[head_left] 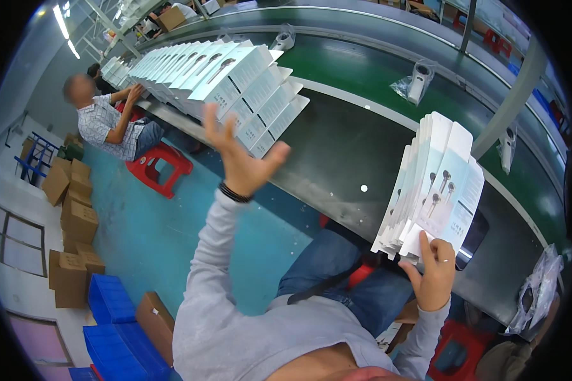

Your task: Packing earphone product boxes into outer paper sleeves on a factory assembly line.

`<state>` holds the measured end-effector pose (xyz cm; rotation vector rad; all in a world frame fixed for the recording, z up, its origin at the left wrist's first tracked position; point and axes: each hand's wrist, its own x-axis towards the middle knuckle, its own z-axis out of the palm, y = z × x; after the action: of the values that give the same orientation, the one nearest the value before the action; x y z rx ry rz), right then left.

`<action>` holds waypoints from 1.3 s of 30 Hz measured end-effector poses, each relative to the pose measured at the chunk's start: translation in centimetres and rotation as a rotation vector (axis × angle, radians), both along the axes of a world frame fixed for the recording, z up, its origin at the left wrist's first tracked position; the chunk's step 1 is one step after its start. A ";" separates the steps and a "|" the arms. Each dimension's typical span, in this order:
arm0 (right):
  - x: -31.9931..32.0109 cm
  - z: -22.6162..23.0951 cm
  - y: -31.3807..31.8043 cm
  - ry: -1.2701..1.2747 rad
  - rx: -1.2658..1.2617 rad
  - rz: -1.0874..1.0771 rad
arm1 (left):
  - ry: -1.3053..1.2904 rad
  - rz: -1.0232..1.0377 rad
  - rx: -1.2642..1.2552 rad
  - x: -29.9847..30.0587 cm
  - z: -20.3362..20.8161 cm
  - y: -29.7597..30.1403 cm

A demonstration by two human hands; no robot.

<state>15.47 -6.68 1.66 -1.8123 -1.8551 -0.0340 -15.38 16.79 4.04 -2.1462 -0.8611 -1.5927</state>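
My left hand (238,155) is raised with its fingers spread and nothing in it, in front of a row of stacked white and pale-green boxes (251,95). The fingers are slightly blurred, and I see no contact with the boxes. To the right, my right hand (435,270) has thumb and index finger at the lower end of a leaning stack of flattened cartons (435,184). It grips the front carton near its bottom flap. The cartons carry pictures of a dark handheld device.
Plastic-bagged devices (419,82) lie on the green conveyor belt (356,70) behind the dark worktable (337,133). A dark phone-like slab (473,238) is beside the cartons. Another person (114,120) sits at far left on a red stool (159,168). Blue bins (117,346) stand lower left.
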 end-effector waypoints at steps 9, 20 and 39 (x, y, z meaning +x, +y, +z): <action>-0.2 1.1 -0.2 -0.183 0.095 0.005 | 0.292 -0.714 -0.340 10.0 -4.1 -8.0; 1.0 3.1 -1.3 0.029 0.241 0.189 | 0.240 -0.866 -0.447 11.6 -3.1 -10.3; 0.6 0.2 0.1 -0.135 0.229 0.041 | 0.398 -0.910 -0.678 15.2 -4.4 -11.7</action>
<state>16.12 -6.62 1.89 -1.6489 -1.8937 -0.3474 -0.21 5.13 -0.35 -3.5297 -0.2880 -1.1452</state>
